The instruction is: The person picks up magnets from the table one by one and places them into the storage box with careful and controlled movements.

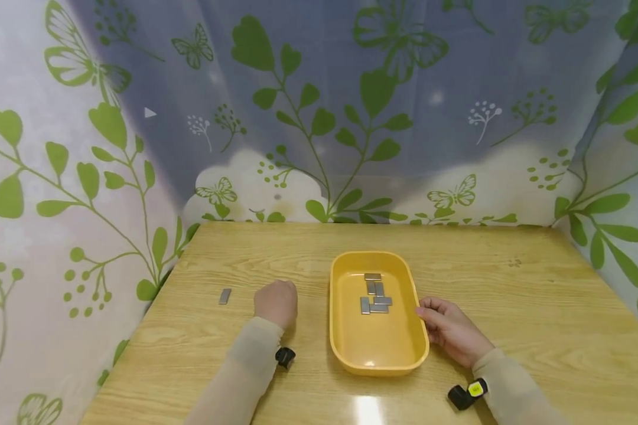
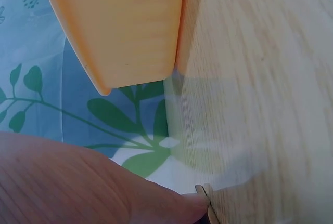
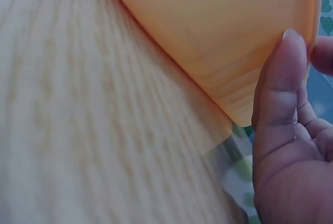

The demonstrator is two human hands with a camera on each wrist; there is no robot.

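Observation:
A yellow plastic tray (image 1: pixel 377 354) stands on the table with several small silver rectangular metal blocks (image 1: pixel 378 309) lying flat inside it. My right hand (image 1: pixel 454 330) pinches the tray's right rim between thumb and fingers; the right wrist view shows the thumb (image 3: pixel 283 89) against the outer wall. To the left of the tray, my left hand (image 1: pixel 276 304) is low at the tabletop, knuckles up. Its thumb (image 2: pixel 192 206) presses on a thin metal block (image 2: pixel 209 203) at the table surface, mostly hidden by the hand. Farther left lies a single metal block (image 1: pixel 225 296).
The wood-grain table (image 1: pixel 510 283) reaches back to a curtain (image 1: pixel 319 118) printed with green leaves and butterflies, which also hangs at both sides. Each wrist carries a small black camera, one on the left wrist (image 1: pixel 285 358) and one on the right (image 1: pixel 461 397).

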